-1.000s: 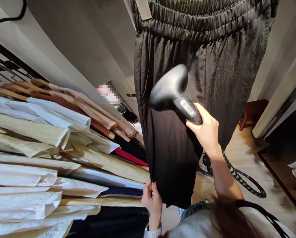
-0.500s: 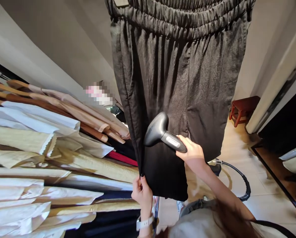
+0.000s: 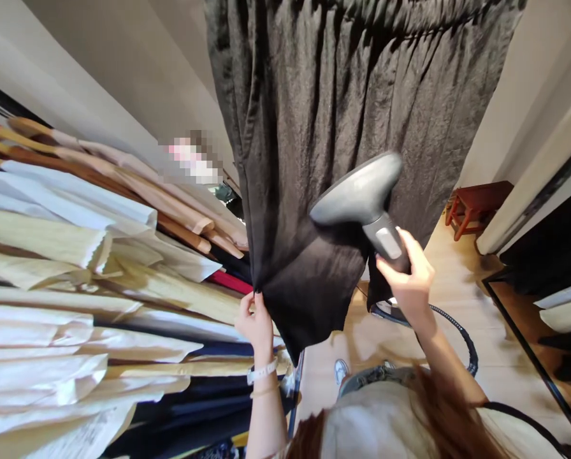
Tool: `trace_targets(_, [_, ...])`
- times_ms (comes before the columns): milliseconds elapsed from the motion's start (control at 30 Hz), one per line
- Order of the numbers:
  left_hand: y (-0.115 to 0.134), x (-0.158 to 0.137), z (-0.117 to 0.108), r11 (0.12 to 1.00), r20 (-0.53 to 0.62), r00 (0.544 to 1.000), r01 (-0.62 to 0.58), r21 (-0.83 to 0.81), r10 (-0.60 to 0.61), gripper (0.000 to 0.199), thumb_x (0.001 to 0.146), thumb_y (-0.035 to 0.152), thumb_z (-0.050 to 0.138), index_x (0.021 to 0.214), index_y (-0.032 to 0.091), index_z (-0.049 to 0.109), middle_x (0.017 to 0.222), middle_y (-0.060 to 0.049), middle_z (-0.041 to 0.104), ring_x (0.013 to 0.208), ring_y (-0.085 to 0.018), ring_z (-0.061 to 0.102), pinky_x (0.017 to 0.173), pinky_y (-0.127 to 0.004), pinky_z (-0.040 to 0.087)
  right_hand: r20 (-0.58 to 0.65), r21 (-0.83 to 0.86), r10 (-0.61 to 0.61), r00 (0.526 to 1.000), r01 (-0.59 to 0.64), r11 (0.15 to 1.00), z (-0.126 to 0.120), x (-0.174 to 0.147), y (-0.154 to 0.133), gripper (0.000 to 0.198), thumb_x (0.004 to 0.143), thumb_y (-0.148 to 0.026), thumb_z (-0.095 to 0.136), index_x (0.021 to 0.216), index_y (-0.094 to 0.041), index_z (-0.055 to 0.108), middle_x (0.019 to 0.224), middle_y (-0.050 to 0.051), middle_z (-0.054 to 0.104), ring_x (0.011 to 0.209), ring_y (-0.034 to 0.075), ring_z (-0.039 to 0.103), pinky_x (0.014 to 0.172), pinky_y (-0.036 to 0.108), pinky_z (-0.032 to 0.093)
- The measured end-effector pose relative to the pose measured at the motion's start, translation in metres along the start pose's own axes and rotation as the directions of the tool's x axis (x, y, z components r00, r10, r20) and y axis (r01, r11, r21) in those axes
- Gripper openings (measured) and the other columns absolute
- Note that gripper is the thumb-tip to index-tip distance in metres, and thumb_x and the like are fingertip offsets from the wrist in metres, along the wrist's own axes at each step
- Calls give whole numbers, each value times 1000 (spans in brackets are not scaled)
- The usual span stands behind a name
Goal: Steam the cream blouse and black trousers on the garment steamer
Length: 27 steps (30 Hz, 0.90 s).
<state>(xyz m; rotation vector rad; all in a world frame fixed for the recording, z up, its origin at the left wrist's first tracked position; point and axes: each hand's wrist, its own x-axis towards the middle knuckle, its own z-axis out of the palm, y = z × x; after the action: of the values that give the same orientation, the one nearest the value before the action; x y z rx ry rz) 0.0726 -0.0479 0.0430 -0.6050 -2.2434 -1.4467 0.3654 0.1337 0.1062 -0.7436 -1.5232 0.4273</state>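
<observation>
Black shorts [image 3: 304,127] with a gathered elastic waist hang in front of me, their top cut off by the upper edge of the view. My left hand [image 3: 257,322] pinches the outer edge of the left leg and pulls it out to the side, so the cloth fans into a taut fold. Wrapped round the handle of a grey and black garment steamer [image 3: 362,191] is my right hand [image 3: 412,274]. The steamer's head lies over the middle of the shorts, tilted up to the right. Whether it touches the cloth I cannot tell.
A rack of pale shirts [image 3: 51,255] on wooden hangers fills the left side. A black hose [image 3: 464,338] curves over the floor at lower right. Farther back stands a red-brown wooden stool [image 3: 479,204] by the wall. A black-framed mirror [image 3: 543,357] is at right.
The steamer has moved up and right, from the left leg to the middle, and turned. My left hand has shifted up and left, drawing the fabric edge outward.
</observation>
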Motion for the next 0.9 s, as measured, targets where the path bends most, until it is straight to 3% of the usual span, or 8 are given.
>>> trace_targets(133, [-3, -5, 3, 994, 56, 998, 48, -98, -43, 42, 87, 56, 58, 92, 16, 68, 79, -2, 66, 71, -16, 58, 68, -30, 46, -122, -116, -58, 991, 44, 992, -22, 32, 10, 60, 84, -35, 73, 141, -25, 58, 127, 6, 68, 113, 25, 67, 105, 42, 53])
trace_targets(233, [-8, -10, 7, 968, 144, 986, 110, -226, -78, 42, 84, 57, 60, 92, 17, 66, 79, -1, 64, 69, -15, 59, 68, -29, 51, -94, -196, -167, 981, 146, 970, -31, 59, 13, 60, 85, -40, 72, 141, -24, 57, 130, 8, 67, 116, 26, 66, 106, 43, 52])
trace_targets(367, [-7, -20, 9, 953, 223, 973, 125, -276, -63, 40, 84, 55, 62, 94, 17, 65, 82, -1, 66, 70, -14, 61, 69, -28, 56, 95, -328, -219, 971, 238, 914, -35, 87, 12, 60, 93, -46, 60, 147, -23, 50, 136, 9, 63, 121, 29, 63, 105, 45, 52])
trace_targets(500, [0, -30, 8, 956, 272, 961, 130, -264, -55, 39, 85, 53, 62, 94, 15, 67, 80, -3, 67, 68, -15, 65, 61, -26, 56, 283, -379, -205, 937, 305, 874, -30, 84, 16, 59, 97, -45, 55, 152, -26, 44, 131, 8, 66, 115, 30, 66, 97, 42, 55])
trace_targets(733, [-2, -44, 6, 956, 377, 924, 166, -242, -65, 41, 88, 55, 61, 99, 16, 68, 79, -3, 70, 65, -17, 68, 57, -27, 55, 587, -349, -239, 773, 509, 787, -21, 44, 46, 54, 95, -34, 62, 146, -21, 53, 111, 8, 72, 94, 25, 68, 75, 33, 55])
trace_targets(800, [-1, -46, 4, 964, 398, 916, 149, -221, -51, 41, 89, 55, 61, 99, 16, 69, 79, -4, 70, 65, -17, 68, 57, -26, 54, 567, -340, -249, 785, 499, 797, -20, 49, 53, 55, 96, -37, 60, 147, -21, 52, 114, 8, 72, 97, 25, 68, 78, 34, 55])
trace_targets(900, [2, -48, 1, 965, 378, 925, 132, -225, -38, 40, 88, 53, 61, 99, 16, 69, 78, -3, 70, 63, -17, 67, 57, -26, 53, 431, -337, -241, 870, 403, 851, -18, 61, 62, 57, 97, -41, 56, 150, -20, 48, 125, 10, 69, 107, 26, 67, 88, 35, 55])
